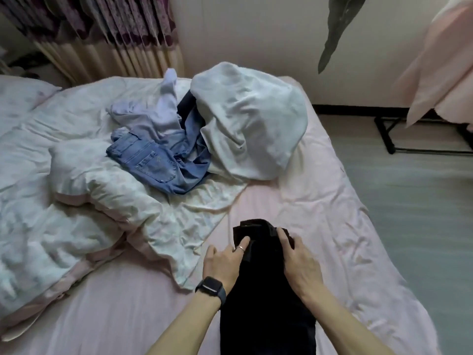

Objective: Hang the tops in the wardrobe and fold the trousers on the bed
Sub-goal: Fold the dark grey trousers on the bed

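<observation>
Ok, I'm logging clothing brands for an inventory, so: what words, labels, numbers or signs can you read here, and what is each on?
No text can be read in this view.
On the watch at the wrist: the face is dark, nothing shown.
On the blue jeans: the back pocket shows only stitching, too blurred for any label.
On the black trousers: no tag or print in view.

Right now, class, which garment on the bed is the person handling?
The black trousers, nearest the camera on the pink sheet: the left hand and right hand hold their far end. The blue jeans and white top lie untouched further up.
</observation>
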`<state>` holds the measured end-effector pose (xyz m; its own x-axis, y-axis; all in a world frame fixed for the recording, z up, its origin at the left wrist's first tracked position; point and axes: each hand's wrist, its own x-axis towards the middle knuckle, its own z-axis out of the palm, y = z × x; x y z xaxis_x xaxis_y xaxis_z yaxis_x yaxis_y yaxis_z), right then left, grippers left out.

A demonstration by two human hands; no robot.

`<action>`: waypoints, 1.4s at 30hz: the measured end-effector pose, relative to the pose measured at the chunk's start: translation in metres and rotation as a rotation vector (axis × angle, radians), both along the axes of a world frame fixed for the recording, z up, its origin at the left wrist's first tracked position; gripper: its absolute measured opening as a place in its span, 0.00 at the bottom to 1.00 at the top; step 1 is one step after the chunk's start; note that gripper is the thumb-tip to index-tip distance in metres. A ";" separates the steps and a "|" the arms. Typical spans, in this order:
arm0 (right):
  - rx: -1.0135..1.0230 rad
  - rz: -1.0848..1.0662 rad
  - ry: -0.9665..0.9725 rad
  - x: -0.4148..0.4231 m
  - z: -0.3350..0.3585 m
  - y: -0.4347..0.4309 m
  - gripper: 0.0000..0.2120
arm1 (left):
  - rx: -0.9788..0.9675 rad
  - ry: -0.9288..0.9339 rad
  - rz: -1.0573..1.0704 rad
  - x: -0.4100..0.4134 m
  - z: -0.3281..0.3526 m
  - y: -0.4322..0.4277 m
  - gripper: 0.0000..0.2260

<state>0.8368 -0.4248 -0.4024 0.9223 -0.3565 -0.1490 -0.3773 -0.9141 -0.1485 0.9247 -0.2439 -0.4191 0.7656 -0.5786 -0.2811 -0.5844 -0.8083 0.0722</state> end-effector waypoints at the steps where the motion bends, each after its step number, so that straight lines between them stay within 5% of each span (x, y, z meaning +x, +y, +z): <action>1: -0.029 0.043 -0.023 0.012 -0.033 0.000 0.30 | 0.023 0.014 -0.004 0.011 -0.033 -0.004 0.31; 6: -0.099 0.039 -0.018 0.048 -0.115 -0.012 0.35 | 0.077 0.016 -0.027 0.047 -0.116 -0.020 0.32; 14: 0.080 -0.103 0.061 0.085 -0.171 -0.048 0.40 | -0.118 0.242 0.278 0.109 -0.171 -0.045 0.24; 19: -0.080 -0.044 -0.065 0.047 -0.186 -0.038 0.32 | -0.030 -0.124 0.107 0.086 -0.173 -0.043 0.33; 23: -0.008 0.007 -0.027 -0.003 -0.197 -0.014 0.31 | -0.311 -0.194 -0.073 0.032 -0.174 -0.033 0.32; 32: 0.027 -0.194 0.241 -0.035 -0.210 -0.012 0.29 | -0.085 0.198 0.015 0.014 -0.202 -0.029 0.25; 34: 0.108 -0.181 0.212 -0.035 -0.205 -0.014 0.31 | -0.142 0.185 0.131 0.021 -0.195 -0.036 0.25; 37: 0.192 -0.076 0.190 -0.057 -0.191 -0.006 0.37 | -0.243 0.156 0.580 0.018 -0.177 -0.038 0.28; 40: 0.168 0.057 0.238 -0.086 -0.184 0.004 0.40 | -0.259 0.409 1.072 0.013 -0.167 -0.036 0.31; 42: 0.165 0.093 0.266 -0.090 -0.183 0.001 0.39 | -0.435 0.584 1.235 0.018 -0.159 -0.037 0.22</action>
